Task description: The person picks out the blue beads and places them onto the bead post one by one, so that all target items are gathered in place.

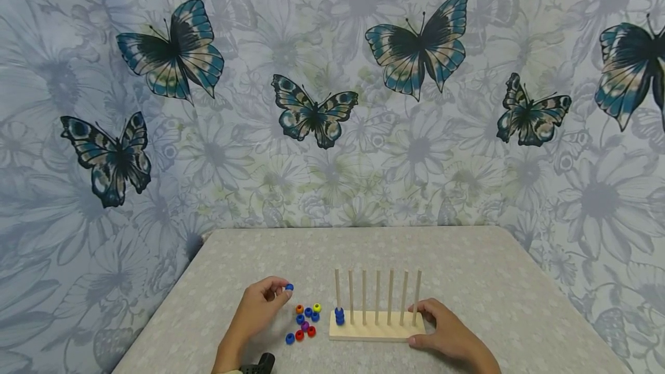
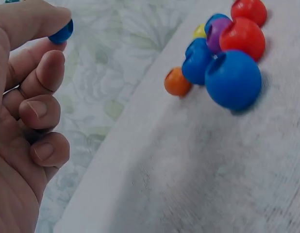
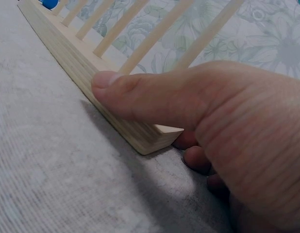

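Observation:
Between thumb and forefinger my left hand (image 1: 262, 303) pinches a blue bead (image 2: 61, 32), raised over the table left of the peg board. Its other fingers curl toward the palm in the left wrist view. My right hand (image 1: 445, 328) grips the right end of the wooden peg board (image 1: 370, 333), thumb on the front edge and fingers behind. Several upright pegs (image 1: 377, 296) stand in a row on this board. Blue beads (image 1: 339, 317) are stacked low on the leftmost peg; the other pegs are bare.
Loose beads lie in a cluster between my left hand and the board: an orange bead (image 1: 299, 309), a yellow bead (image 1: 317, 307), a purple bead (image 1: 305, 326), red beads (image 1: 311, 331) and several blue ones. The cloth-covered table (image 1: 363, 247) reaches back to a butterfly-patterned wall (image 1: 332, 183).

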A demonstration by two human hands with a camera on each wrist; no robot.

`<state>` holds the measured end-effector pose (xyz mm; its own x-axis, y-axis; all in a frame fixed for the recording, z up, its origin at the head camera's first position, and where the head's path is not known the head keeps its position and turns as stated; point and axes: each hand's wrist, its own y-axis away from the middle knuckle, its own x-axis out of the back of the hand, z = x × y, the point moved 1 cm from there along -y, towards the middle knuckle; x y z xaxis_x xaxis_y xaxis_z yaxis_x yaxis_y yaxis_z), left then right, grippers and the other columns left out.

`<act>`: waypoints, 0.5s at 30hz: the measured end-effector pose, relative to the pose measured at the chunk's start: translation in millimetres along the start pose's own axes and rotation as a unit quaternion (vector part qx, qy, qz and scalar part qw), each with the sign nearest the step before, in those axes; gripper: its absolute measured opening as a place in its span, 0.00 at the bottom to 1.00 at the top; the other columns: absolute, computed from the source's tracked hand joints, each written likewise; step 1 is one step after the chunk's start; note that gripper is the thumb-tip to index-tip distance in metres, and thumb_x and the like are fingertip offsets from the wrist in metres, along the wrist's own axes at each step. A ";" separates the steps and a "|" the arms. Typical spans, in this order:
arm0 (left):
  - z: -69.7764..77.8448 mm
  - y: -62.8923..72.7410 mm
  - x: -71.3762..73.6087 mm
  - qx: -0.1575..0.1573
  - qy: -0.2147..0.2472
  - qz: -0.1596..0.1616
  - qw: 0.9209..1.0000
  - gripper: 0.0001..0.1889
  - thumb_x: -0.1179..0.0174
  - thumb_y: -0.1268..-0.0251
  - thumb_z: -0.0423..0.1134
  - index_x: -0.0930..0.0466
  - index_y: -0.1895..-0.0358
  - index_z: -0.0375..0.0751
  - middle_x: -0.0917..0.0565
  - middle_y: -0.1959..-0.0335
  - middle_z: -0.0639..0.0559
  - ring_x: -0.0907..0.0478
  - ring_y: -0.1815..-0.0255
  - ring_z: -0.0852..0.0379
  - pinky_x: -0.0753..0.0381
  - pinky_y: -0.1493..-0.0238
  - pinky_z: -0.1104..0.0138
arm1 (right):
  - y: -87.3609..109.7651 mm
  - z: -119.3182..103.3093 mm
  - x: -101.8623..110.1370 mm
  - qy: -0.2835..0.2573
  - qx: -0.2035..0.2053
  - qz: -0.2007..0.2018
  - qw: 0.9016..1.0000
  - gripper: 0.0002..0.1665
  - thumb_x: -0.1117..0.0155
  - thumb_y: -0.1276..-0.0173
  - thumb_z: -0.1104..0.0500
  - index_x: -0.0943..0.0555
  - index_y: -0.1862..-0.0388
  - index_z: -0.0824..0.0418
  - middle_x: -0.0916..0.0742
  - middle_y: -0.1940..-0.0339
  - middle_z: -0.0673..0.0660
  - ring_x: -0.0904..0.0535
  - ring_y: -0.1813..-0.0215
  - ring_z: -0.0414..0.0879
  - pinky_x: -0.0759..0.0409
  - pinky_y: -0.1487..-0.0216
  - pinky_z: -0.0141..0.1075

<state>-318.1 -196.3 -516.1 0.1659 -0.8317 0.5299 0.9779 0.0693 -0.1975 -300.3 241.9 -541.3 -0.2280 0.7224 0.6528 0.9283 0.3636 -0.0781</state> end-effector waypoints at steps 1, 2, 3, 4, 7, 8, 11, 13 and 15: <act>2.0 0.3 0.3 -0.004 0.011 0.004 1.000 0.06 0.30 0.38 0.49 0.15 0.60 0.59 0.22 0.72 0.56 0.29 0.73 0.58 0.29 0.73 0.68 | 0.0 0.0 0.1 -0.002 0.002 0.000 1.000 0.34 0.20 0.47 0.43 0.21 0.43 0.52 0.19 0.44 0.51 0.24 0.45 0.40 0.24 0.42 0.32; 3.8 0.7 0.7 -0.010 0.022 0.006 1.000 0.06 0.30 0.38 0.49 0.15 0.60 0.59 0.22 0.72 0.55 0.29 0.74 0.58 0.29 0.73 0.68 | 0.1 -0.5 0.4 -0.003 0.002 0.000 1.000 0.34 0.20 0.46 0.44 0.21 0.43 0.52 0.19 0.44 0.51 0.24 0.45 0.40 0.24 0.42 0.32; 5.3 1.1 1.2 -0.017 0.032 0.008 0.999 0.06 0.30 0.38 0.49 0.15 0.60 0.58 0.22 0.72 0.54 0.30 0.75 0.59 0.29 0.74 0.68 | 0.2 -0.7 0.5 -0.006 0.002 0.000 1.000 0.34 0.20 0.46 0.44 0.21 0.43 0.52 0.19 0.43 0.51 0.24 0.45 0.40 0.24 0.42 0.31; 6.7 1.5 1.6 -0.023 0.040 0.009 0.999 0.06 0.30 0.38 0.49 0.15 0.60 0.58 0.22 0.72 0.54 0.30 0.75 0.59 0.30 0.74 0.69 | 0.3 -0.6 0.5 -0.006 0.003 0.000 1.000 0.34 0.20 0.46 0.44 0.21 0.43 0.52 0.19 0.43 0.51 0.24 0.45 0.40 0.24 0.42 0.31; 10.2 2.9 2.9 -0.038 0.060 0.008 0.997 0.07 0.30 0.38 0.50 0.15 0.60 0.57 0.23 0.73 0.53 0.32 0.77 0.60 0.31 0.75 0.69 | 0.3 -0.7 0.1 -0.005 -0.002 0.000 1.000 0.34 0.20 0.47 0.44 0.22 0.43 0.53 0.20 0.43 0.51 0.24 0.45 0.40 0.24 0.42 0.31; 11.6 3.5 3.4 -0.042 0.063 0.008 0.997 0.07 0.30 0.38 0.50 0.15 0.60 0.56 0.23 0.73 0.52 0.33 0.77 0.61 0.31 0.75 0.69 | 0.2 -0.7 -0.2 -0.003 -0.005 0.000 1.000 0.34 0.20 0.47 0.44 0.21 0.43 0.53 0.20 0.44 0.51 0.24 0.46 0.40 0.24 0.43 0.31; 17.2 5.9 4.6 -0.054 0.062 0.013 0.997 0.08 0.30 0.38 0.51 0.15 0.60 0.58 0.23 0.74 0.53 0.33 0.78 0.61 0.31 0.75 0.69 | -0.4 -0.9 -1.3 0.007 -0.017 0.000 1.000 0.35 0.19 0.48 0.44 0.21 0.43 0.53 0.19 0.45 0.51 0.25 0.46 0.41 0.24 0.44 0.32; 22.0 7.4 5.0 -0.062 0.057 0.018 0.996 0.08 0.30 0.39 0.52 0.15 0.60 0.59 0.23 0.74 0.53 0.33 0.78 0.61 0.31 0.75 0.69 | -0.7 -0.9 -2.1 0.015 -0.024 0.001 1.000 0.35 0.19 0.48 0.43 0.21 0.43 0.52 0.19 0.45 0.50 0.25 0.47 0.41 0.24 0.45 0.32; 26.5 8.9 4.8 -0.070 0.052 0.024 0.996 0.08 0.30 0.39 0.53 0.15 0.59 0.60 0.23 0.74 0.54 0.33 0.77 0.61 0.31 0.74 0.69 | -0.4 -1.2 -2.4 0.018 -0.027 0.003 0.999 0.36 0.19 0.49 0.42 0.21 0.44 0.52 0.19 0.45 0.49 0.25 0.47 0.40 0.24 0.45 0.32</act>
<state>-305.2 -185.0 -493.5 0.1910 -0.8819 0.4309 0.9407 0.0390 -0.3371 -299.8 239.4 -541.9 -0.2129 0.7019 0.6797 0.9444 0.3262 -0.0411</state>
